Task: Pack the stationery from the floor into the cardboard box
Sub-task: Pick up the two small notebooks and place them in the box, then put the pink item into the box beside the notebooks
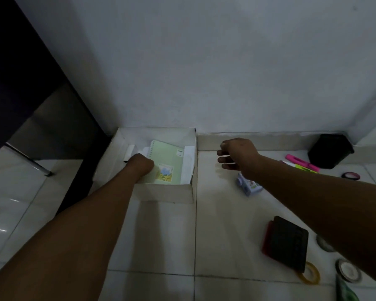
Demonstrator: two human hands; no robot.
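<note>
Head view looks down at a white box (167, 193) on the tiled floor (161, 235) against the wall. Left hand (140, 165) reaches inside it, fingers hidden, so I cannot tell its grip; it rests by a green notebook (167, 157) lying in the box. Right hand (237, 154) hovers just right of the box, fingers curled round thin white sticks (226, 156). Highlighters (302, 162), tape rolls (310, 273) and a dark wallet (288, 244) lie on the floor to the right.
</note>
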